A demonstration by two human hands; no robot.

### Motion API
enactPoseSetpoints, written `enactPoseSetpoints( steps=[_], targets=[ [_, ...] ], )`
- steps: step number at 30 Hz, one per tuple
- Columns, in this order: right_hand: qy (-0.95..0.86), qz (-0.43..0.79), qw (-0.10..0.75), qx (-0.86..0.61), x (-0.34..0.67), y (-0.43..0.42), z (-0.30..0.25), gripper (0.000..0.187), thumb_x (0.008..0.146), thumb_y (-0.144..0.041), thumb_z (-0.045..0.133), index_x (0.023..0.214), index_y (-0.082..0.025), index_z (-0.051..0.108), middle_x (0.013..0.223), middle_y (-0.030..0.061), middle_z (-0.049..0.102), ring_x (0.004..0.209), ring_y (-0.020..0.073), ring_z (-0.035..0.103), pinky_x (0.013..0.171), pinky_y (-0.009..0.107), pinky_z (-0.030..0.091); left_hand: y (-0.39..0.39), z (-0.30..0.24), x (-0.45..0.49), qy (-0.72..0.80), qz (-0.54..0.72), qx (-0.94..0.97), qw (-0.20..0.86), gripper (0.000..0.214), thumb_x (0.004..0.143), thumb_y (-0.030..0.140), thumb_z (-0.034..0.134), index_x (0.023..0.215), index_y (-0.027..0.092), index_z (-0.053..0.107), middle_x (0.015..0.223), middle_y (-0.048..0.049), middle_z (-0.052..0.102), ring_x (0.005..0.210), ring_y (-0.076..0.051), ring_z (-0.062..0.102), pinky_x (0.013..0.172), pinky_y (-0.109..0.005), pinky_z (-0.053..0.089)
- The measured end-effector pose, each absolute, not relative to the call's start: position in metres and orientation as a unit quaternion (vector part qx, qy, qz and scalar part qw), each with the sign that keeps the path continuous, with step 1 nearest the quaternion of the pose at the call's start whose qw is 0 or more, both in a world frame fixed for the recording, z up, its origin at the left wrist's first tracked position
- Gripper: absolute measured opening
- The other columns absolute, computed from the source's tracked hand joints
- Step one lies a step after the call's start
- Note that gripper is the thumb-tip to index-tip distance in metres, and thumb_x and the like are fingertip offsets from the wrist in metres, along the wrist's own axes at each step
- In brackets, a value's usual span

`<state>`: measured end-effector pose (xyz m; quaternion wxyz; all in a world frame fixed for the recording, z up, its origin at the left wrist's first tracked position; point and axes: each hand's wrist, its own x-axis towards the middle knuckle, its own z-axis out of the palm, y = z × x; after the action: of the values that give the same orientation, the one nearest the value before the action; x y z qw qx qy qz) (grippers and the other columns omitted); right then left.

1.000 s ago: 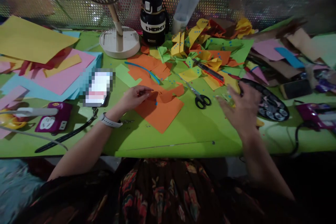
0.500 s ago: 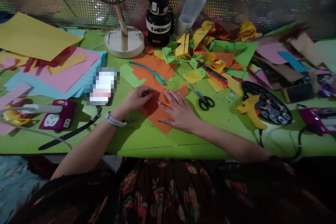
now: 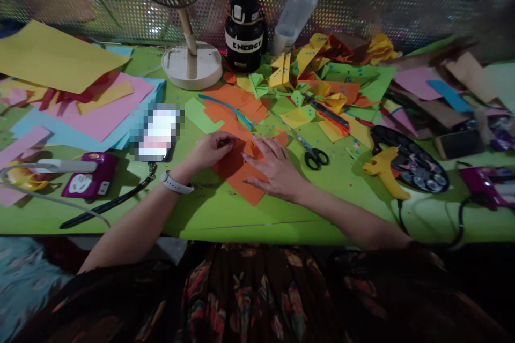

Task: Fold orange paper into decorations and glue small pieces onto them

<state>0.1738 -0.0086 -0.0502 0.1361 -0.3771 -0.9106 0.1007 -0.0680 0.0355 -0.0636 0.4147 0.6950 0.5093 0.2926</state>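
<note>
On the green tabletop in front of me lies a sheet of orange paper (image 3: 241,182), partly hidden under my hands. My right hand (image 3: 279,171) rests on it with the fingers spread and stretched out. At the sheet's left side, my left hand (image 3: 213,150) has its thumb and fingers pinched together over the paper; whatever is between the fingertips is too small to make out. Just beyond the hands are more orange paper pieces (image 3: 223,102) and a thin blue strip (image 3: 225,105). Black-handled scissors (image 3: 316,158) lie to the right of my right hand.
A phone (image 3: 159,131) and a fan (image 3: 192,64) stand left of centre. At the back are a black bottle (image 3: 244,45) and a heap of paper scraps (image 3: 322,72). A cutter (image 3: 328,112), yellow glue gun (image 3: 386,171) and black palette (image 3: 422,166) lie right.
My right hand has shifted very slightly over the orange sheet, its fingers still spread. The left hand keeps its pinch in nearly the same spot.
</note>
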Motion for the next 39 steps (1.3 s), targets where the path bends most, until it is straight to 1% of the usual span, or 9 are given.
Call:
enactPoseSetpoints(
  steps=[3,7,11,14,17,22,27,31,39],
  targets=[
    [-0.89,0.164,0.175,-0.388,0.181,-0.005,-0.043,0.058,0.096,-0.062,0.043,0.145,-0.031,0.051,0.166,0.0038,0.021,0.153,0.0309,0.014,0.122,0.059,0.018,0.035,-0.058,-0.066,0.515,0.292,0.695,0.409,0.032,0.087,0.037,0.059,0.108,0.016,0.072,0.11,-0.0117,0.074,0.094,-0.022,0.068,0.084,-0.035,0.053],
    [-0.836,0.29,0.236,-0.403,0.189,0.001,-0.038,0.055,0.096,-0.065,0.039,0.141,-0.038,0.054,0.164,-0.0012,0.026,0.152,0.0289,0.018,0.121,0.059,0.019,0.034,-0.045,-0.059,0.513,0.264,0.719,0.388,0.036,0.086,0.03,0.057,0.118,0.018,0.069,0.104,-0.0097,0.074,0.084,-0.019,0.066,0.076,-0.031,0.052],
    [-0.767,0.405,0.296,-0.399,0.196,0.007,-0.039,0.054,0.098,-0.063,0.034,0.139,-0.036,0.057,0.162,-0.0011,0.032,0.15,0.0259,0.026,0.121,0.054,0.025,0.034,-0.034,-0.048,0.501,0.209,0.751,0.376,0.045,0.085,0.025,0.056,0.129,0.018,0.064,0.085,-0.0052,0.07,0.07,-0.016,0.061,0.068,-0.03,0.048],
    [-0.73,0.453,0.321,-0.398,0.199,0.012,-0.043,0.054,0.102,-0.057,0.027,0.143,-0.034,0.053,0.16,-0.001,0.037,0.148,0.0229,0.032,0.119,0.051,0.03,0.035,-0.032,-0.039,0.484,0.183,0.767,0.379,0.049,0.082,0.02,0.057,0.13,0.02,0.062,0.081,-0.0033,0.068,0.068,-0.016,0.06,0.066,-0.029,0.046],
    [-0.723,0.452,0.33,-0.405,0.2,0.014,-0.048,0.056,0.103,-0.055,0.02,0.145,-0.032,0.051,0.158,-0.0007,0.04,0.147,0.0212,0.035,0.118,0.05,0.033,0.036,-0.033,-0.032,0.469,0.168,0.779,0.38,0.051,0.078,0.017,0.057,0.129,0.02,0.061,0.078,-0.0025,0.067,0.067,-0.016,0.06,0.063,-0.029,0.045],
    [-0.732,0.436,0.348,-0.39,0.2,0.015,-0.053,0.059,0.104,-0.054,0.015,0.143,-0.032,0.053,0.154,-0.001,0.047,0.145,0.0206,0.039,0.115,0.048,0.037,0.04,-0.037,-0.032,0.445,0.152,0.799,0.375,0.045,0.075,0.023,0.061,0.12,0.017,0.061,0.079,-0.0035,0.066,0.065,-0.018,0.059,0.061,-0.03,0.044],
    [-0.693,0.484,0.386,-0.37,0.199,0.017,-0.054,0.055,0.103,-0.055,0.025,0.139,-0.031,0.058,0.149,-0.0003,0.052,0.142,0.0219,0.042,0.116,0.045,0.037,0.048,-0.04,-0.037,0.406,0.161,0.809,0.395,0.026,0.077,0.024,0.058,0.102,0.018,0.063,0.088,-0.0045,0.07,0.074,-0.018,0.062,0.069,-0.031,0.048],
    [-0.654,0.508,0.424,-0.366,0.197,0.013,-0.045,0.049,0.101,-0.055,0.036,0.128,-0.029,0.067,0.141,0.0003,0.059,0.14,0.023,0.045,0.119,0.042,0.034,0.052,-0.038,-0.037,0.394,0.187,0.781,0.446,0.02,0.079,0.024,0.055,0.097,0.017,0.06,0.08,-0.0014,0.067,0.071,-0.015,0.062,0.068,-0.028,0.048],
    [-0.764,0.368,0.387,-0.363,0.198,0.004,-0.037,0.046,0.099,-0.058,0.039,0.133,-0.037,0.062,0.152,-0.0016,0.046,0.15,0.0258,0.026,0.124,0.055,0.021,0.039,-0.014,-0.029,0.397,0.2,0.702,0.556,0.013,0.078,0.024,0.058,0.087,0.016,0.06,0.068,0.0013,0.061,0.059,-0.011,0.055,0.056,-0.023,0.045]
  ],
)
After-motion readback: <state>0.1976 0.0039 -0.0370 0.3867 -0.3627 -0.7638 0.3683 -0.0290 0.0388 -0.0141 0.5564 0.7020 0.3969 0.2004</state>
